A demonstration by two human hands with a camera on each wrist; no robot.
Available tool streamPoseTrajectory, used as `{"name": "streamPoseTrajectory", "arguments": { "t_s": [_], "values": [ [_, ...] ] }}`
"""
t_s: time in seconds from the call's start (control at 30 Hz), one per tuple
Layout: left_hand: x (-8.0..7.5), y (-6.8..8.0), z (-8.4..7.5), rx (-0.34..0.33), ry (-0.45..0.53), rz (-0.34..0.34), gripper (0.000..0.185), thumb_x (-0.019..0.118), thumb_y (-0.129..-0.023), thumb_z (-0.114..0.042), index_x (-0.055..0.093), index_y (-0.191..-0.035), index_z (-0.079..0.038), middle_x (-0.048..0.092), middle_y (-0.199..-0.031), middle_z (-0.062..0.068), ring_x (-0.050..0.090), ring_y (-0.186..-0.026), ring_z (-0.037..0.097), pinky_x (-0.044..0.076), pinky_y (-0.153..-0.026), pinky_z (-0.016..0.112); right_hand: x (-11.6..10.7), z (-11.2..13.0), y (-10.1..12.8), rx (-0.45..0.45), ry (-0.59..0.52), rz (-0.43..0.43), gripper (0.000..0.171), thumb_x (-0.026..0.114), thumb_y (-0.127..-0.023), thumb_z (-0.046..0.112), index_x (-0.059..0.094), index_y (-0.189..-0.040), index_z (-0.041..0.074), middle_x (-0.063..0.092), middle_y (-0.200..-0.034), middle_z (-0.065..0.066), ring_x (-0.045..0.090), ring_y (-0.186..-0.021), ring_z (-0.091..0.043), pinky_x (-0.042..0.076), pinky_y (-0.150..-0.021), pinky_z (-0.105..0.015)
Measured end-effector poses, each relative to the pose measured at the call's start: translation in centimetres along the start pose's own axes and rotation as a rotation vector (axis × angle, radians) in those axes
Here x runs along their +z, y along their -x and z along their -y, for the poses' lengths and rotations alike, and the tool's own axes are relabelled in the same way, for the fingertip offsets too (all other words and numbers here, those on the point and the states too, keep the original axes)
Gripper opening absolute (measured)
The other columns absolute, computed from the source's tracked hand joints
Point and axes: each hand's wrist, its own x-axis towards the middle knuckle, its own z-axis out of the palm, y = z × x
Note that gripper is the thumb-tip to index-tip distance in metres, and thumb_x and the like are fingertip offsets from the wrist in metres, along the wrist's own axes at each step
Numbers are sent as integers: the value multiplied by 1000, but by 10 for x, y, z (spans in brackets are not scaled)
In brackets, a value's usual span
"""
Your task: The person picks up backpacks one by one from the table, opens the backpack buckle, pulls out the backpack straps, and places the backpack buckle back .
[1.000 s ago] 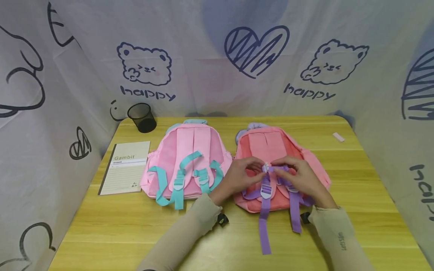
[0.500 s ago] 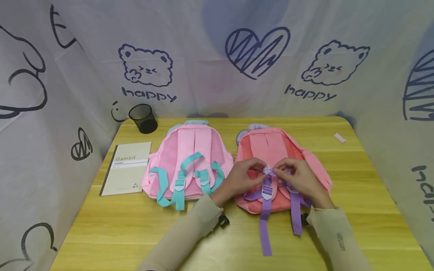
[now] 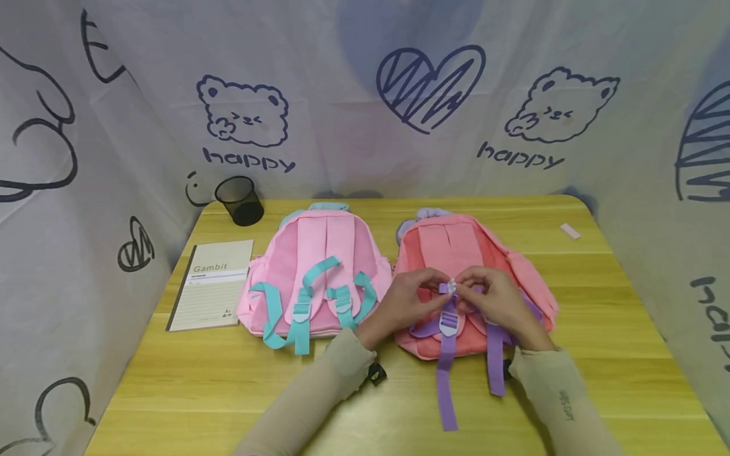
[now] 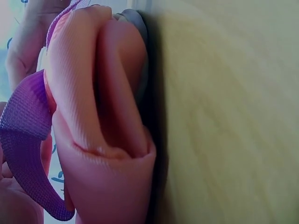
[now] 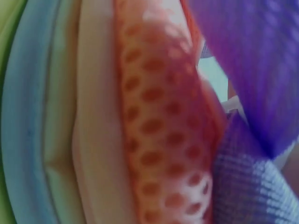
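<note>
In the head view a coral-pink backpack [image 3: 450, 244] lies with its back panel up, purple webbing straps [image 3: 447, 380] trailing toward the near edge. Over its middle my left hand [image 3: 412, 294] and right hand [image 3: 497, 299] meet fingertip to fingertip. Between them they pinch a small whitish, partly clear piece [image 3: 452, 287] on purple webbing; its exact kind is too small to tell. A white strap adjuster [image 3: 448, 323] sits just below. The left wrist view shows the bag's side pocket [image 4: 110, 172] and a purple strap loop [image 4: 28, 140]. Coral mesh [image 5: 159, 126] and blurred purple webbing fill much of the right wrist view.
A light-pink backpack [image 3: 326, 237] with turquoise straps lies to the left, against my left forearm. Beyond it are a notebook [image 3: 211, 285] and a black mesh pen cup [image 3: 241, 201]. A small pale pink strip [image 3: 569, 231] lies at the far right of the wooden table [image 3: 616, 380].
My right hand has shifted slightly left, closer to the left fingertips. The whitish piece has moved a little right, and a short purple bit now shows on its left side.
</note>
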Motion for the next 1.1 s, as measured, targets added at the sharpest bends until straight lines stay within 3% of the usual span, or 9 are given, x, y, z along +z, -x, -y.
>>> {"name": "streamPoseTrajectory", "arguments": {
  "t_s": [0.3, 0.43, 0.57, 0.8, 1.1],
  "values": [
    [0, 0, 0, 7, 7, -17, 24, 77, -94, -16, 71, -116, -7, 78, -108, 5, 75, -96, 12, 54, -92, 17, -8, -7, 3, 12, -6, 9, 21, 67, -103, 20, 70, -110, 1, 74, -93, -19, 74, -72, -17, 60, -60, -33],
    [-1, -1, -1, 7, 13, -17, 23, 77, -94, -16, 72, -115, -8, 78, -108, 4, 74, -96, 11, 54, -92, 17, -7, -5, 3, 7, -2, 5, 18, 68, -102, 17, 70, -107, 0, 74, -85, -19, 72, -66, -16, 57, -55, -30],
    [-1, 0, -1, 13, 13, -13, 23, 77, -95, -16, 72, -115, -8, 77, -107, 4, 73, -95, 11, 54, -92, 17, -2, -2, 2, 8, -19, 17, 16, 66, -102, 10, 69, -109, -4, 74, -87, -21, 72, -68, -15, 61, -60, -31],
    [0, 1, 0, 11, 28, -20, 22, 77, -95, -16, 72, -114, -7, 78, -107, 4, 73, -95, 12, 54, -93, 17, -6, -2, 5, 2, -46, 13, 22, 65, -103, 14, 68, -115, -5, 73, -98, -22, 74, -74, -17, 62, -65, -34],
    [1, 0, 1, 18, 24, -15, 22, 77, -95, -17, 72, -115, -8, 77, -105, 3, 72, -95, 9, 55, -92, 18, -9, -2, 5, 36, -26, 19, 21, 67, -102, 14, 70, -113, -5, 74, -94, -23, 74, -72, -16, 62, -65, -33]
  ]
}}
